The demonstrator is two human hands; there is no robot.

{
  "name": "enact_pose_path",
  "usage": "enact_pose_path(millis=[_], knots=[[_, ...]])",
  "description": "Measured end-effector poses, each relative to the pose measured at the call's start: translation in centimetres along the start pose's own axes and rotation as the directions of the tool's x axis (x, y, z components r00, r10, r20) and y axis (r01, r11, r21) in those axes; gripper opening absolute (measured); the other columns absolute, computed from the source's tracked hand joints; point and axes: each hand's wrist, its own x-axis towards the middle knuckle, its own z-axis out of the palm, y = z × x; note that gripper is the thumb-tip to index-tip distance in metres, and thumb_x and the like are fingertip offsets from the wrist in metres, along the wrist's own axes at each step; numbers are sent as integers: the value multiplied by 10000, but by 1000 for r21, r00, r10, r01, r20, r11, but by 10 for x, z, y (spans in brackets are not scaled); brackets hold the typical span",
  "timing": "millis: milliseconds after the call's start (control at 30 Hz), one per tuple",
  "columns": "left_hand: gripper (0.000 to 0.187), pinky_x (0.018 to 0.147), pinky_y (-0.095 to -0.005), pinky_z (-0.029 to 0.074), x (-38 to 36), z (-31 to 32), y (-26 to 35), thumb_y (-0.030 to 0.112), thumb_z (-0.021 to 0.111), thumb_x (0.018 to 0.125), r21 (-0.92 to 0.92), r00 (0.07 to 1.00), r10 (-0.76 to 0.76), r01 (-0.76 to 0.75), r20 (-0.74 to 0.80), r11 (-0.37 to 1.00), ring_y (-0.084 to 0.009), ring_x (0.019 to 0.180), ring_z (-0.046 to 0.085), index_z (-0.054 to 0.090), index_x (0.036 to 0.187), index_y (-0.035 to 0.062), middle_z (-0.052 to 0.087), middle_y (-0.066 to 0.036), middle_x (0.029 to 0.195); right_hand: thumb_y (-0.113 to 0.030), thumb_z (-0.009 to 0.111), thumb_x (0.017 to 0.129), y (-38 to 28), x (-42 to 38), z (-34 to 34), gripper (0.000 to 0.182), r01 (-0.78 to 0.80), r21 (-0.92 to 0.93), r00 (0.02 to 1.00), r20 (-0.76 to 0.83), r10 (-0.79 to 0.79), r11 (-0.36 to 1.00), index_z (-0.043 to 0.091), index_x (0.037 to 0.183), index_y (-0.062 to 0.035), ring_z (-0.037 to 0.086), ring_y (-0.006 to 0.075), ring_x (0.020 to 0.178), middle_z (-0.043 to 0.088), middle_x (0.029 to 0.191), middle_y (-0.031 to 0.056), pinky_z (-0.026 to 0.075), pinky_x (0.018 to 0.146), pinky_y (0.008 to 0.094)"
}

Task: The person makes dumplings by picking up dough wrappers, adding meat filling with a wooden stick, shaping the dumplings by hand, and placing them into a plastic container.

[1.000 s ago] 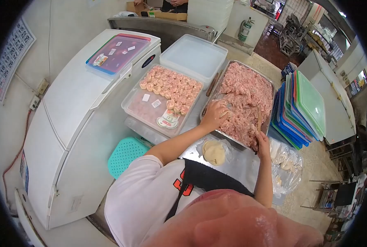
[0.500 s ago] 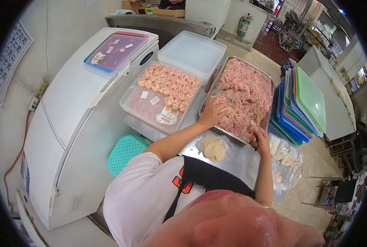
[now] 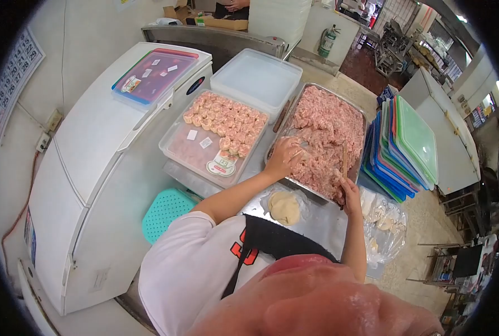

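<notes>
A metal tray [image 3: 269, 152] full of pinkish minced meat [image 3: 330, 117] lies before me. My left hand [image 3: 283, 157] is over the tray's near-left corner, fingers curled together; what they hold is mostly hidden. At the near-right edge, my right hand [image 3: 351, 196] grips a thin wooden stick [image 3: 344, 162] standing against the meat. Round dough wrappers [image 3: 284, 208] rest on plastic on the metal table between my arms. On the left, a clear container [image 3: 171, 143] holds rows of filled dumplings [image 3: 227, 120] at its far side.
Stacked coloured lids [image 3: 400, 148] stand to the right, above bagged wrappers [image 3: 385, 224]. A lidded clear box [image 3: 256, 78] sits behind the dumplings. A white freezer [image 3: 87, 151] and a turquoise basket [image 3: 168, 214] are at left. Another person's hands [image 3: 238, 4] show at the top.
The whole view has shifted slightly. My left hand has turned a little at the tray corner, and the pale wrapper seen in it is now mostly hidden. My right hand still holds the stick.
</notes>
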Motion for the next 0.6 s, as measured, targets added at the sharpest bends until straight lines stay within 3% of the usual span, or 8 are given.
enact_pose_path(millis=[500, 600], knots=[[192, 958, -451, 382, 4, -7, 7, 182, 636, 831, -9, 999, -19, 20, 51, 1000, -371, 1105, 477, 652, 925, 15, 538, -185, 1138, -279, 551, 954, -2, -2, 1, 214, -7, 2, 1000, 17, 7, 1000, 546, 857, -88, 349, 60, 385, 445, 544, -27, 241, 356, 203], [193, 985, -443, 371, 1, -7, 6, 187, 620, 852, 4, 996, -67, 67, 63, 998, -362, 1148, 476, 661, 940, 20, 548, -170, 1213, -281, 549, 955, -2, -2, 2, 224, -2, 7, 1000, 15, 2, 1000, 547, 849, -84, 345, 63, 383, 448, 545, -24, 241, 359, 202]])
